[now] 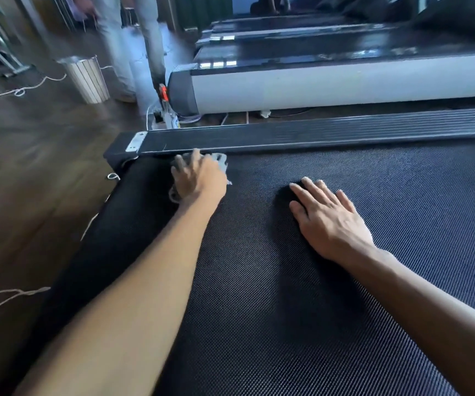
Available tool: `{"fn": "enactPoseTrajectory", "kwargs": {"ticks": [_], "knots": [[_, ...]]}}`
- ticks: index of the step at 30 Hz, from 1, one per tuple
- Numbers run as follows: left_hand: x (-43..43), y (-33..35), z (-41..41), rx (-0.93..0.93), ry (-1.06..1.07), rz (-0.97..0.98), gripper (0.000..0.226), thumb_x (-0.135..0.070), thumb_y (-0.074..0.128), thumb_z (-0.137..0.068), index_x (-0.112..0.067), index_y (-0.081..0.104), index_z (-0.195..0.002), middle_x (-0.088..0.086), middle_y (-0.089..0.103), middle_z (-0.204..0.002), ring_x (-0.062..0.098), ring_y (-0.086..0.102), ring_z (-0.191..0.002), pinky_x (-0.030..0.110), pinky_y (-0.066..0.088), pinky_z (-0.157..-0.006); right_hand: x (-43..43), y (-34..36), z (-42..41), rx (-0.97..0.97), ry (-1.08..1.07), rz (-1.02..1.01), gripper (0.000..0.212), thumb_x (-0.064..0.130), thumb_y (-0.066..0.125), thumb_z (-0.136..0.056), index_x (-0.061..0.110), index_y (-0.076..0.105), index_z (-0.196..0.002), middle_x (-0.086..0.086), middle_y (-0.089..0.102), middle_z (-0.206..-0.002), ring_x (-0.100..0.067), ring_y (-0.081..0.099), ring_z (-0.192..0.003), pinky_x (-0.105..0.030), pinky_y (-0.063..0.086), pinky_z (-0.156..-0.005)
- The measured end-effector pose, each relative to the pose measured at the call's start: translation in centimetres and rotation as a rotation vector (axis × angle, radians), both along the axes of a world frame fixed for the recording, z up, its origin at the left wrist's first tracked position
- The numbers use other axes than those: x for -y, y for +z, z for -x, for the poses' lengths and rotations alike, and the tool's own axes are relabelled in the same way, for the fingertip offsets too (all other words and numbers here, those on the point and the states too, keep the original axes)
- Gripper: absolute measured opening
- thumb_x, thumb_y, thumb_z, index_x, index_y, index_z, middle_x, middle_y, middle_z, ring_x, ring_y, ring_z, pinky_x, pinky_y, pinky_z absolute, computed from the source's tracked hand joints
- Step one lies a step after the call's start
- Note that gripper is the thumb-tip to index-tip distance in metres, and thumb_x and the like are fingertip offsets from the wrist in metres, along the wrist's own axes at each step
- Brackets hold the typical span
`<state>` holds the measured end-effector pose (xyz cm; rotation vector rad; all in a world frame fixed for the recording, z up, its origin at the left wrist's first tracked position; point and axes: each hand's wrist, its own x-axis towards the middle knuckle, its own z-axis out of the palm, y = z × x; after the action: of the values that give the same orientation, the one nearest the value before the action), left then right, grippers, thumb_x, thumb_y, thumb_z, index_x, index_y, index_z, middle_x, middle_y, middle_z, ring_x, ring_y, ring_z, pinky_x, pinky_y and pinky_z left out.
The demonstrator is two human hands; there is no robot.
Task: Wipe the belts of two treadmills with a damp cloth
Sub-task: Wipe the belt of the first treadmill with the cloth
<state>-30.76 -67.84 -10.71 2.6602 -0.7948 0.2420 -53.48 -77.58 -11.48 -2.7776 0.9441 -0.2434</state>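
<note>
The near treadmill's black textured belt [330, 295] fills the lower right of the head view. My left hand [199, 177] presses a small grey cloth [221, 161] onto the belt at its far rear corner, close to the ribbed side rail [316, 134]; most of the cloth is hidden under the hand. My right hand [327, 218] lies flat on the belt with fingers spread, holding nothing. A second treadmill [330, 84] with a grey side panel stands parallel beyond the rail; its dark belt [302, 47] shows above.
Dark wooden floor [36, 172] lies to the left, with a white cord [16, 295] looped across it. A slatted bin [86, 80] stands at the back left. A person's legs [122, 47] in light trousers stand near a pole [153, 44]. More treadmills lie further back.
</note>
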Motion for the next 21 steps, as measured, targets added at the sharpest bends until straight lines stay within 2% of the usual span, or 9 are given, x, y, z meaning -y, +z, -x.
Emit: {"fn": "enactPoseTrajectory", "kwargs": {"ticks": [3, 5, 8, 10, 12, 15, 16, 19, 21], "knots": [[0.5, 0.3, 3.5, 0.048, -0.165, 0.005, 0.07, -0.052, 0.01, -0.081, -0.017, 0.063, -0.111, 0.003, 0.054, -0.123, 0.033, 0.045, -0.116, 0.045, 0.038, -0.097, -0.3, 0.3, 0.5, 0.006, -0.005, -0.025, 0.051, 0.048, 0.021, -0.103, 0.038, 0.017, -0.152, 0.014, 0.007, -0.162, -0.008, 0.001, -0.149, -0.037, 0.001, -0.122], [-1.0, -0.3, 6.7, 0.097, -0.349, 0.032, 0.063, -0.046, 0.014, -0.087, -0.017, 0.065, -0.112, 0.003, 0.058, -0.122, 0.033, 0.049, -0.115, 0.045, 0.038, -0.1, -0.7, 0.3, 1.1, -0.011, 0.002, -0.028, 0.05, 0.047, 0.022, -0.103, 0.038, 0.018, -0.152, 0.014, 0.007, -0.162, -0.009, 0.001, -0.15, -0.036, 0.0, -0.122], [-4.9, -0.2, 8.0, 0.144, -0.464, 0.03, 0.046, -0.036, 0.028, -0.098, -0.018, 0.06, -0.127, 0.001, 0.051, -0.138, 0.028, 0.043, -0.129, 0.034, 0.024, -0.111, -1.5, 0.6, 2.3, -0.021, 0.013, -0.036, 0.05, 0.048, 0.021, -0.103, 0.039, 0.017, -0.152, 0.015, 0.005, -0.162, -0.009, -0.001, -0.15, -0.034, 0.0, -0.121], [-7.2, 0.0, 4.2, 0.07, -0.41, -0.008, 0.046, -0.039, 0.029, -0.097, -0.022, 0.054, -0.132, 0.005, 0.047, -0.142, 0.027, 0.036, -0.136, 0.035, 0.023, -0.112, -2.1, 0.8, 3.4, -0.029, 0.016, -0.042, 0.05, 0.048, 0.021, -0.103, 0.04, 0.017, -0.152, 0.015, 0.005, -0.162, -0.009, -0.001, -0.15, -0.034, 0.0, -0.121], [-9.0, 0.5, -0.4, 0.016, -0.236, -0.039, 0.042, -0.049, 0.03, -0.088, -0.032, 0.055, -0.118, 0.008, 0.053, -0.129, 0.031, 0.041, -0.13, 0.039, 0.031, -0.106, -2.9, 0.9, 4.4, -0.037, 0.019, -0.033, 0.05, 0.049, 0.021, -0.103, 0.04, 0.017, -0.152, 0.014, 0.006, -0.162, -0.01, -0.001, -0.15, -0.035, 0.0, -0.121], [-9.1, 0.3, 0.1, 0.03, -0.03, 0.047, 0.055, -0.043, 0.026, -0.09, -0.016, 0.064, -0.12, 0.005, 0.052, -0.136, 0.031, 0.043, -0.125, 0.041, 0.031, -0.108, -3.9, 0.8, 5.4, -0.029, 0.014, -0.017, 0.049, 0.048, 0.022, -0.103, 0.04, 0.019, -0.151, 0.013, 0.008, -0.162, -0.011, 0.001, -0.15, -0.037, 0.002, -0.122], [-8.7, 0.2, 2.3, 0.039, -0.064, 0.036, 0.057, -0.043, 0.023, -0.089, -0.014, 0.065, -0.116, 0.005, 0.054, -0.132, 0.031, 0.045, -0.121, 0.043, 0.032, -0.107, -4.0, 0.8, 5.5, -0.028, 0.013, -0.016, 0.049, 0.048, 0.022, -0.103, 0.039, 0.02, -0.151, 0.013, 0.009, -0.162, -0.012, 0.002, -0.15, -0.037, 0.002, -0.122], [-8.8, -0.8, 10.0, 0.112, -0.383, -0.072, 0.053, -0.045, 0.022, -0.092, -0.018, 0.063, -0.112, 0.004, 0.057, -0.121, 0.031, 0.051, -0.116, 0.048, 0.038, -0.101, -4.2, 0.7, 5.5, -0.012, 0.004, -0.034, 0.049, 0.047, 0.024, -0.103, 0.039, 0.023, -0.151, 0.012, 0.011, -0.162, -0.012, 0.004, -0.15, -0.037, 0.003, -0.122], [-10.9, -1.0, 14.8, 0.099, -0.542, -0.04, 0.05, -0.042, 0.025, -0.097, -0.019, 0.061, -0.123, 0.001, 0.056, -0.133, 0.031, 0.047, -0.128, 0.049, 0.035, -0.109, -4.3, 0.5, 5.6, -0.004, 0.002, -0.042, 0.049, 0.047, 0.026, -0.103, 0.039, 0.024, -0.151, 0.012, 0.011, -0.162, -0.012, 0.003, -0.15, -0.036, 0.002, -0.122]]}}
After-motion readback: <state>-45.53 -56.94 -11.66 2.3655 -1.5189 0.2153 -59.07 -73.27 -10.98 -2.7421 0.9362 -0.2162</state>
